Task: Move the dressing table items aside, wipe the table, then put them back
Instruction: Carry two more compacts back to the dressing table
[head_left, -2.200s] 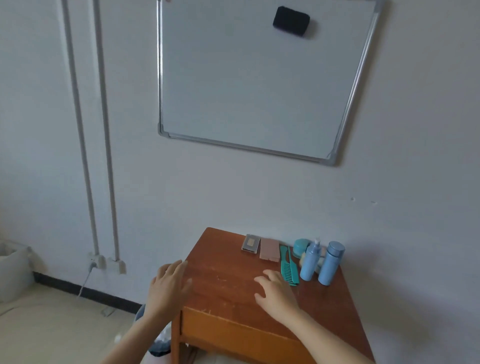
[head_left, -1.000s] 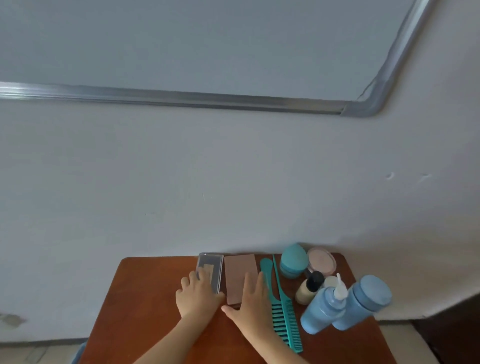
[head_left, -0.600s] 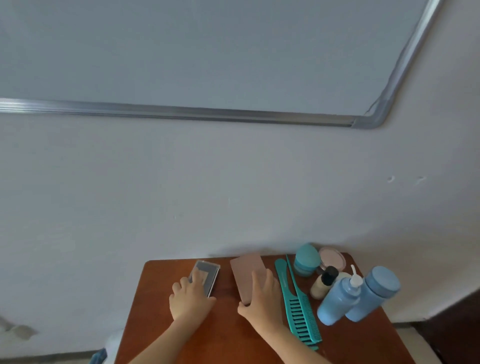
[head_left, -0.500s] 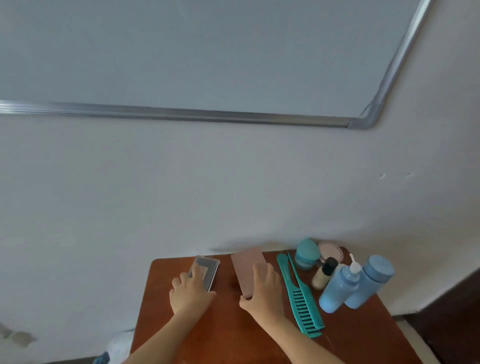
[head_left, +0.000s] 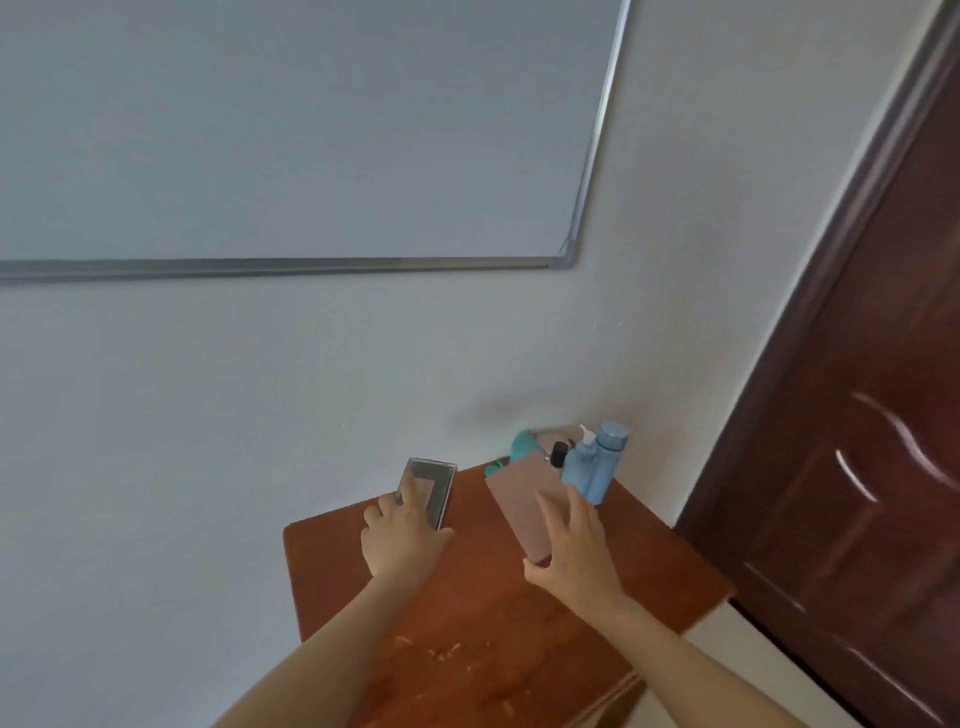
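fingers (head_left: 410, 491): left hand (head_left: 402, 540) grips clear case (head_left: 434, 480), right hand (head_left: 576, 556) pink case (head_left: 517, 499), at wooden table (head_left: 493, 613) by door (head_left: 857, 493).

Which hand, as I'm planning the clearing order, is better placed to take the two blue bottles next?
Right hand, probably: it sits just beside the two blue bottles, though it grips the flat pink case. The left hand holds the clear grey case, farther away.

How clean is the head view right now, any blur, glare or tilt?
Head view: strongly tilted and soft with motion blur, worst on the door. Head view: dim, even light, no glare on the whiteboard. Head view: the blue bottles are readable; the small items beside them smear together.
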